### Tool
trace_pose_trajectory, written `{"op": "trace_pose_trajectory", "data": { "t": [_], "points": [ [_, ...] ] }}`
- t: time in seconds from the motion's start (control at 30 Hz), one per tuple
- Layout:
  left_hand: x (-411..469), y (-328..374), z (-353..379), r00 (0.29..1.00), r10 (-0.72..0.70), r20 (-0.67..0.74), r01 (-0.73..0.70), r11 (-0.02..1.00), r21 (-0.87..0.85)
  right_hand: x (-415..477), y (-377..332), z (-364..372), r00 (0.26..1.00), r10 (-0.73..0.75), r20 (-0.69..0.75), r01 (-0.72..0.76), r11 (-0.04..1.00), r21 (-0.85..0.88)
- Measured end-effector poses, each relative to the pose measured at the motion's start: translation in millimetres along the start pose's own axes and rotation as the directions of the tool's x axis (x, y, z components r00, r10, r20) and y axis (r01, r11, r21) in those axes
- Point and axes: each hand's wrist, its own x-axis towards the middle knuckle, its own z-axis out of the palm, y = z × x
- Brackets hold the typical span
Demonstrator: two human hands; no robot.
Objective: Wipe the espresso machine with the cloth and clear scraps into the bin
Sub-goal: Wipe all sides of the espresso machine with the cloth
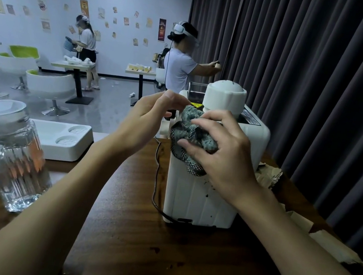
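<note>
Cloth [193,137] is sitting bunched on the upper near edge of the espresso machine [203,200], with the right hand [223,153] clamping over it and fingers curling round the wad. Left hand [150,118] is hovering at the machine's top left corner, fingers curled; can't tell if it's gripping anything. Cloth is looking soft and floppy, tail dangling, so probably needing a full-palm wad grip, not a pinch. Machine is looking like light plastic on the table [128,224], likely sliding under pressure, so I'd be bracing its body. Dark specks [207,195] are showing below the cloth. Paper scraps [267,174] are lying just right of the machine.
</note>
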Motion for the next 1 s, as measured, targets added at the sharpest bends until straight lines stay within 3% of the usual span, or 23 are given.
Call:
{"op": "trace_pose_trajectory", "data": {
  "t": [0.17, 0.4, 0.53, 0.67, 0.77, 1.0],
  "points": [
    [0, 0, -1, 1.000, 0.001, 0.005, -0.001, 0.999, 0.037, -6, -8, 0, 0.998, 0.059, 0.005, -0.059, 0.997, 0.047],
    [-11, -2, -3, 0.991, 0.067, 0.114, -0.079, 0.991, 0.106, -14, 6, -1, 0.991, -0.131, -0.004, 0.127, 0.968, -0.214],
    [-14, 3, -6, 0.960, 0.104, 0.259, -0.150, 0.975, 0.163, -12, 8, -4, 0.974, -0.218, -0.052, 0.181, 0.902, -0.393],
    [-21, 4, -2, 0.931, 0.095, 0.352, -0.206, 0.934, 0.292, -3, 2, -3, 0.979, -0.091, -0.183, 0.030, 0.950, -0.311],
    [-25, -3, 7, 0.944, 0.126, 0.305, -0.232, 0.912, 0.339, 1, -2, -2, 0.969, 0.003, -0.248, -0.046, 0.985, -0.166],
    [-25, -16, 22, 0.947, 0.273, 0.172, -0.322, 0.836, 0.444, -2, 2, -3, 0.970, 0.108, -0.219, -0.156, 0.964, -0.214]
  ]
}}
